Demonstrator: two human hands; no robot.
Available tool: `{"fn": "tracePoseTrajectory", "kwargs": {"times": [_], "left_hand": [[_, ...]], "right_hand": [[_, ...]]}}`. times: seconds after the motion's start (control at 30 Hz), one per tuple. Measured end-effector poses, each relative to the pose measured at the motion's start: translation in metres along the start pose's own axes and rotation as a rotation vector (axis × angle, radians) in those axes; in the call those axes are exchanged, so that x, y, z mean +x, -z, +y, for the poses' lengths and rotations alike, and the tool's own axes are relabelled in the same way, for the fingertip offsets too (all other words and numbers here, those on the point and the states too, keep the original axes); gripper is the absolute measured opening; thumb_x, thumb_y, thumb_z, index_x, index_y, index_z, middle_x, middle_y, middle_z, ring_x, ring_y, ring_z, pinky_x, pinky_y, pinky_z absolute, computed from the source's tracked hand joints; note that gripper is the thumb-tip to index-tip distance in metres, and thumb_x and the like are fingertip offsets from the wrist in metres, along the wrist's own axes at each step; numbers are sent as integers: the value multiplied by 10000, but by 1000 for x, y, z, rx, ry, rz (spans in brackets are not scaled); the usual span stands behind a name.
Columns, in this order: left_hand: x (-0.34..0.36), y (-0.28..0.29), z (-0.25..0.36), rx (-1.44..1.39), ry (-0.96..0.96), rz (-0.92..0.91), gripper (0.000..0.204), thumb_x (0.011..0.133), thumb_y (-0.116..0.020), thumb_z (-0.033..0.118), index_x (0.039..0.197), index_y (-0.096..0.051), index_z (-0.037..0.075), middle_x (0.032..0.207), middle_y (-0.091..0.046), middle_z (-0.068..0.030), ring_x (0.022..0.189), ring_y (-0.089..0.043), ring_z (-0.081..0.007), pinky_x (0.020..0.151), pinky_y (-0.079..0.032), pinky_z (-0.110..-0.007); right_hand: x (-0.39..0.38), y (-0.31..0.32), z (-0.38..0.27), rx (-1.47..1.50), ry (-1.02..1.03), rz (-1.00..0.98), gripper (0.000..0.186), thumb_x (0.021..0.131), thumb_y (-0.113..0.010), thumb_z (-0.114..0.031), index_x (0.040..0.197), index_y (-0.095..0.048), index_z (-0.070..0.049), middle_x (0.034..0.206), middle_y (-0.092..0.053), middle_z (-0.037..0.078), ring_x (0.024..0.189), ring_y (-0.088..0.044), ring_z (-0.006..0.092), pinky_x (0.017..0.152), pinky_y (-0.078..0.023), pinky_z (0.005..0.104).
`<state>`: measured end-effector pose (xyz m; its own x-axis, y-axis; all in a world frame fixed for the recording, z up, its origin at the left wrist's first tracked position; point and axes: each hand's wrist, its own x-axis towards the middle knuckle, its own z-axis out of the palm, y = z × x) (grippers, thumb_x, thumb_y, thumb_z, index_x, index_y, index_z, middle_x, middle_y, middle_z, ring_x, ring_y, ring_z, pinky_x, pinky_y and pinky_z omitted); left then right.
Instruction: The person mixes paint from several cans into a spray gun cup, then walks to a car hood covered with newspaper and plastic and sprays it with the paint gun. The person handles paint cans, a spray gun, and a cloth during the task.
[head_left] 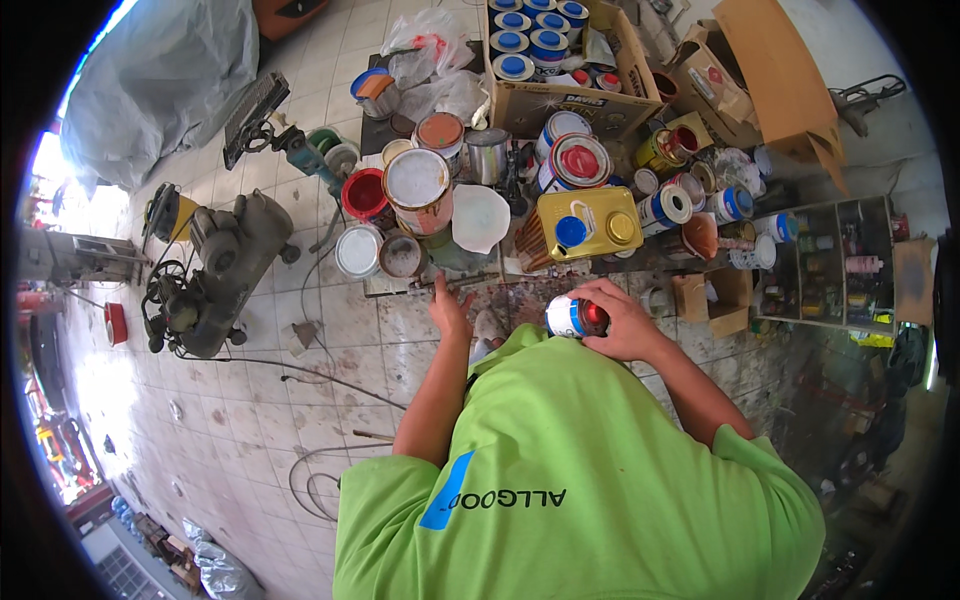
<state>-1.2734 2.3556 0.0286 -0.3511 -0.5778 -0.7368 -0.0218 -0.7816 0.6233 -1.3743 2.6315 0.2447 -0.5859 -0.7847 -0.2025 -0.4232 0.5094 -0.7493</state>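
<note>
My right hand (618,318) is closed round a small can (564,317) with a white and blue label and a reddish-brown end, tilted close in front of my chest. Fingers stretched and apart, my left hand (450,306) reaches toward the near edge of the low paint-stained work surface and holds nothing that I can see. Beyond it stand a translucent plastic tub (481,218) and a tall paint can (418,185) with a whitish top. A gold rectangular tin (590,224) with a blue cap lies farther right, beyond the can in my right hand.
A cardboard box (560,103) of blue-lidded cans stands at the back. An air compressor (235,265) sits on the tiled floor at left, with a hose (330,377) trailing from it. At right are a small cardboard box (715,300) and a glass-fronted cabinet (835,265).
</note>
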Motion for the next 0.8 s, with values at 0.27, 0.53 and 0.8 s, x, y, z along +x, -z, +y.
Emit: {"fn": "tracePoseTrajectory", "kwargs": {"times": [0.27,0.53,0.8], "left_hand": [[-61,21,26,323,-44,-170,590,998,-687,415,1416,-549,22,1342,-585,-133,1200,-594,-264,919,-528,-415],[-184,-20,169,1028,-1266,-996,285,905,-724,109,1183,-693,50,1161,-662,-130,1017,-659,-301,879,-546,-380],[-182,-16,191,1347,-1384,-1209,398,854,-785,155,1227,-671,76,1142,-630,-109,980,-650,-312,850,-557,-421]], "right_hand": [[20,-29,12,579,23,-14,985,674,-897,-100,1525,-401,-120,1416,-526,114,1370,-516,246,1144,-422,385],[70,-46,-34,774,253,-308,1072,705,-898,-100,1600,-309,-67,1530,-459,117,1435,-449,223,1205,-364,386],[91,-65,-43,506,270,-478,1052,684,-920,-203,1562,-369,-25,1450,-548,149,1329,-549,268,1140,-442,394]]}}
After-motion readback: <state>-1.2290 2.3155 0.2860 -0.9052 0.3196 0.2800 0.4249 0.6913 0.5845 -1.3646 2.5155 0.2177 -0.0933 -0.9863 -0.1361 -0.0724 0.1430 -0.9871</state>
